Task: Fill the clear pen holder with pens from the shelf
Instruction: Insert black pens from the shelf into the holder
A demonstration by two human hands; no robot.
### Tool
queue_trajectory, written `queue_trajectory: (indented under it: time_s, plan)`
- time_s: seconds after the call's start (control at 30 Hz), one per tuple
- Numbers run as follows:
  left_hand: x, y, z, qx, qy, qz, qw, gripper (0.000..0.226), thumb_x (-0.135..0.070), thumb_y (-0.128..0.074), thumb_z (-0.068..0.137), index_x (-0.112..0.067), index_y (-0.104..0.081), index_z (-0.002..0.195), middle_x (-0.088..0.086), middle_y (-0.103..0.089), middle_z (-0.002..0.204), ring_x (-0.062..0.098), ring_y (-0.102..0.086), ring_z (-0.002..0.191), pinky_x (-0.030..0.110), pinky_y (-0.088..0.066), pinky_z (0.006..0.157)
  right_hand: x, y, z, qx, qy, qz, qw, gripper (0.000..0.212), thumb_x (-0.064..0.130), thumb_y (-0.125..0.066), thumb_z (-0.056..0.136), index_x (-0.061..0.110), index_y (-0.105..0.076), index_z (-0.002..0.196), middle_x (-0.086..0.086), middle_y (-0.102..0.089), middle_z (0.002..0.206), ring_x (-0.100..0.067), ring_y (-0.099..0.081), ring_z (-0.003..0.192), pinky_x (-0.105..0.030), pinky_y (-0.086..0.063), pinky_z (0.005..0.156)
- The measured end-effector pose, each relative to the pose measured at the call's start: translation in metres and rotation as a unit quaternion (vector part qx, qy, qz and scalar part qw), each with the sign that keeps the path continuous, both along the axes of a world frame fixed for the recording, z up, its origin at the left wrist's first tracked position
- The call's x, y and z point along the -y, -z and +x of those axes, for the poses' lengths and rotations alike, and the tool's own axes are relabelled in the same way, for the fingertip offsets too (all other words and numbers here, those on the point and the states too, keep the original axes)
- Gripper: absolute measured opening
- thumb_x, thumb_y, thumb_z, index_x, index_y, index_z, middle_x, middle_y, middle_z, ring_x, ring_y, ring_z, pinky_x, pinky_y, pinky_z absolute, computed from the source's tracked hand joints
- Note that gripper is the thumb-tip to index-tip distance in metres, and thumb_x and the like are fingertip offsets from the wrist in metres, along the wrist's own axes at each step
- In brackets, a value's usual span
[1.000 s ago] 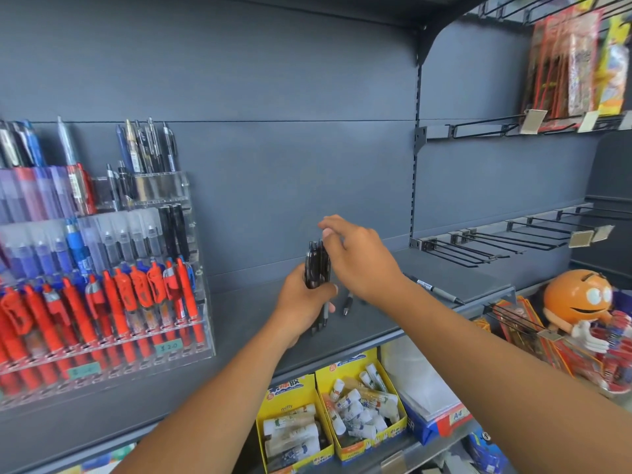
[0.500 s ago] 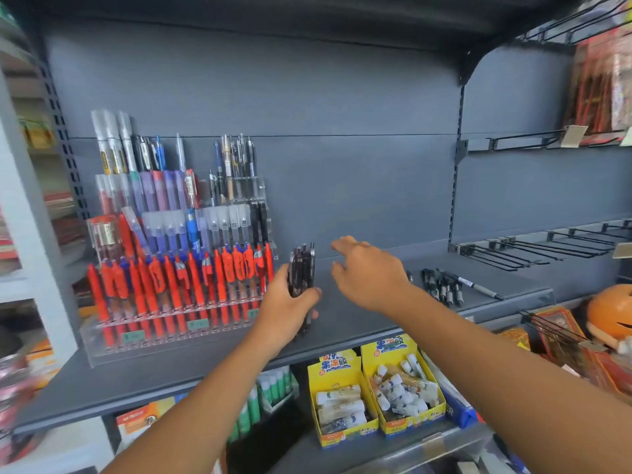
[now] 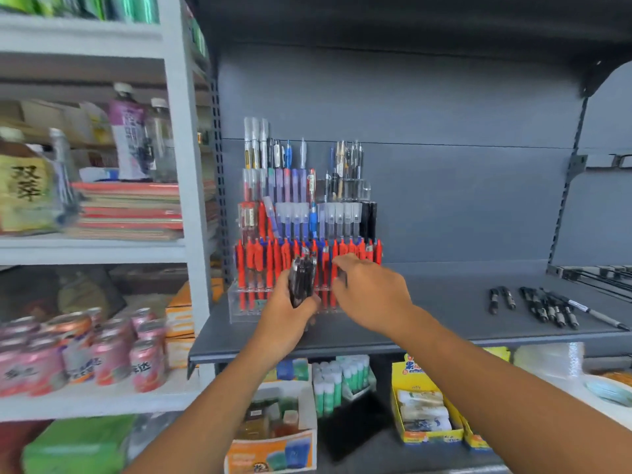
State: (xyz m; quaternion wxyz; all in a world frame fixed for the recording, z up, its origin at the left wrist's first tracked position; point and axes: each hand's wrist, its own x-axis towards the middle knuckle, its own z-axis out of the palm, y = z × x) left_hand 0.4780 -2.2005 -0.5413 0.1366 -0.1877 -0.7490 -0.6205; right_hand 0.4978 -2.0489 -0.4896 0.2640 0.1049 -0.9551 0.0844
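While the left hand (image 3: pixel 285 314) has its fingers curled tight round a bundle of black pens (image 3: pixel 301 283), held upright just in front of the clear pen holder (image 3: pixel 236 307), the right hand (image 3: pixel 371 292) reaches in beside it. Its fingers are stretched forward and loosely apart, holding nothing I can make out (a dark patch under the index finger may be only shadow). Its fingertips (image 3: pixel 342 265) sit at the tops of the red pens (image 3: pixel 260 265) in the front tier.

The risk, as I judge it, lies there. That row looks packed, so forcing a black pen in could jam it, tip its neighbours or shove the light stand back along the grey shelf (image 3: pixel 444 302). A slackened left grip would spill the bundle.

Room seems likelier in the clear cells (image 3: pixel 355 189) higher up, which look part empty. Above the red row stand translucent-capped pens (image 3: pixel 297 217), and mixed pens (image 3: pixel 345 159) fill the top. Loose black pens (image 3: pixel 540 307) lie well apart along the shelf.
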Motion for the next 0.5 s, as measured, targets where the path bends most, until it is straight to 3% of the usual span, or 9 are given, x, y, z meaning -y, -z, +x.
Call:
queue_trajectory:
  time_s: [0.1,0.2,0.3,0.43,0.5]
  plan:
    - [0.025,0.001,-0.002,-0.004,-0.031,0.009,0.999,0.024,-0.004,-0.059,0.092,-0.016,-0.051,0.111,0.010,-0.058,0.073,0.013,-0.054,0.052,0.025,-0.045,0.051,0.024,0.005,-0.005,-0.006,-0.028,-0.023,0.999,0.040,0.032,-0.039,0.101,0.025,-0.048,0.140,0.001,-0.064,0.123,-0.023,-0.062,0.105,-0.033,-0.045,0.077]
    - [0.044,0.001,-0.007,-0.018,-0.050,0.014,0.999,0.022,-0.002,-0.057,0.090,-0.015,-0.053,0.107,0.016,-0.058,0.072,0.015,-0.052,0.051,0.027,-0.044,0.050,0.045,0.012,-0.015,0.019,-0.099,-0.150,0.984,0.035,0.032,-0.045,0.100,0.029,-0.056,0.133,0.004,-0.072,0.098,-0.011,-0.065,0.086,-0.030,-0.051,0.082]
    - [0.057,0.000,-0.012,-0.029,-0.053,0.011,0.998,0.021,-0.003,-0.058,0.090,-0.014,-0.054,0.106,0.016,-0.060,0.071,0.016,-0.053,0.052,0.028,-0.045,0.050,0.063,0.019,-0.028,0.050,-0.183,-0.286,0.939,0.030,0.026,-0.050,0.100,0.025,-0.061,0.128,0.010,-0.065,0.124,0.000,-0.057,0.106,-0.024,-0.045,0.099]
    - [0.070,0.001,-0.018,-0.039,-0.048,0.017,0.998,0.022,0.001,-0.059,0.089,-0.015,-0.055,0.105,0.015,-0.061,0.067,0.016,-0.054,0.052,0.024,-0.044,0.049,0.085,0.025,-0.043,0.066,-0.243,-0.381,0.890,0.019,0.026,-0.053,0.098,0.031,-0.067,0.111,0.013,-0.071,0.107,-0.003,-0.065,0.100,-0.039,-0.053,0.094]
    - [0.077,0.004,-0.024,-0.039,-0.042,0.013,0.998,0.020,-0.001,-0.060,0.090,-0.017,-0.057,0.102,0.010,-0.062,0.064,0.015,-0.054,0.051,0.023,-0.044,0.050,0.092,0.028,-0.048,0.077,-0.262,-0.390,0.879,0.021,0.026,-0.053,0.099,0.026,-0.067,0.114,0.012,-0.072,0.104,-0.005,-0.066,0.097,-0.037,-0.056,0.088]
